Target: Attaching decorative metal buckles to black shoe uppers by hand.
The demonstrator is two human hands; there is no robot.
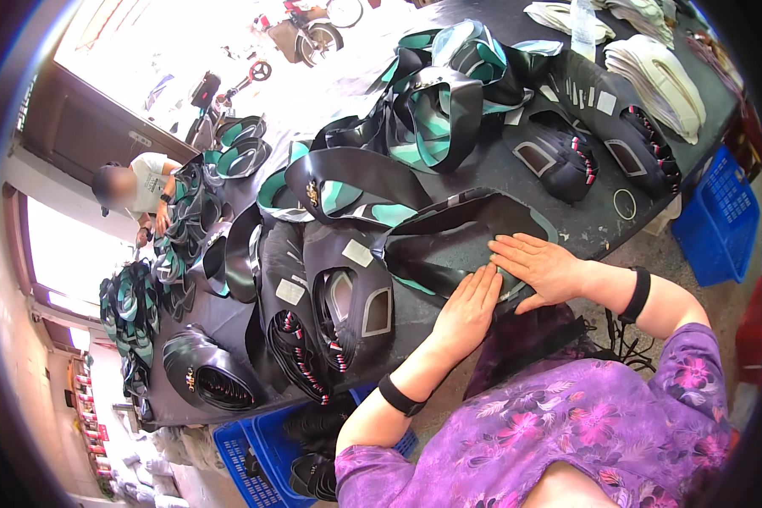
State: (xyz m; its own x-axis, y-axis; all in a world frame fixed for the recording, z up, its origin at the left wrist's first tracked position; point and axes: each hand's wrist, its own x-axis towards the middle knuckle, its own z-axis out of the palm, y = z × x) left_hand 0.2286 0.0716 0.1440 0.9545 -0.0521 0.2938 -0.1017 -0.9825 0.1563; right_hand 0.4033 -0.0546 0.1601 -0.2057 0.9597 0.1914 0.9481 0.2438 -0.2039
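Your left hand (466, 317) lay flat, its fingers straight and close together, their tips over the near side of a black, green-lined piece (436, 245). Your right hand (542, 269) was flat too, fingers extended side by side, thumb spread away, the fingertips just beside the left ones; neither hand pinched anything. The piece lay opened out along the near edge of the tabletop (580, 229), with green showing in strips along its rim. Your hands hid part of its near rim, so the layers there could not be made out. Beyond it, teal-lined black bands (457, 127) overlapped in a tangled heap, and glare washed out the motorbikes (313, 38) farthest away.
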